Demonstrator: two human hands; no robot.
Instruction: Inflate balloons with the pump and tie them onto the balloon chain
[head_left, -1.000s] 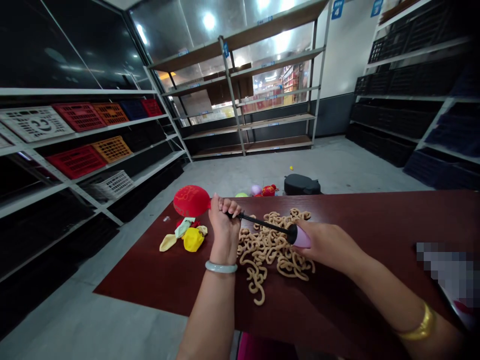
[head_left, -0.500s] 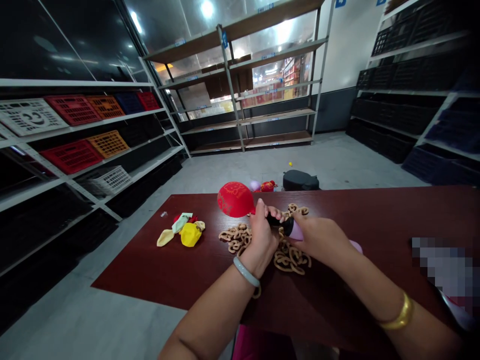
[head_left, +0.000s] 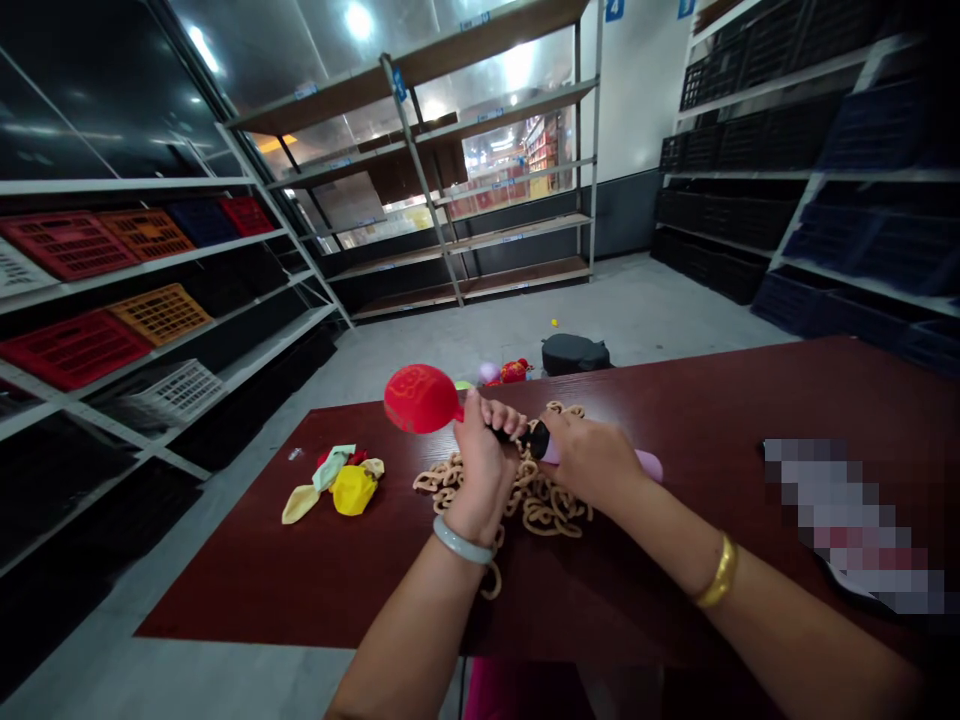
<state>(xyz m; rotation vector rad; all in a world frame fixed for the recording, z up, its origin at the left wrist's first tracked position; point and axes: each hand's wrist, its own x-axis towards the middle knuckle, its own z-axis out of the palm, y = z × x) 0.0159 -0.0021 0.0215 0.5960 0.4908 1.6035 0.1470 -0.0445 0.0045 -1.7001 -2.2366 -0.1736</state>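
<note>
A partly inflated red balloon (head_left: 420, 398) with gold printing points left above the table. My left hand (head_left: 484, 445) is closed round its neck and the black front end of a balloon pump. Lilac pump body (head_left: 649, 465) shows at both sides of my right hand (head_left: 592, 455), which is wrapped round it. The fingers hide much of the pump and the joint with the balloon. Beneath both hands lies a pile of tan loop-shaped pieces (head_left: 551, 510), partly covered by the left wrist.
Limp balloons, one yellow (head_left: 354, 490), lie at left on the dark red table (head_left: 247, 570). A blurred-out flat object (head_left: 847, 530) lies at right. Beyond the far edge are a dark grey stool-like object (head_left: 575, 354) and red and lilac items (head_left: 514, 372). Shelves with crates (head_left: 161, 313) surround the room.
The view has turned slightly right, so the table and shelves sit further left. Both hands, with the balloon and pump, have shifted a little left over the pile. Both grips stay closed.
</note>
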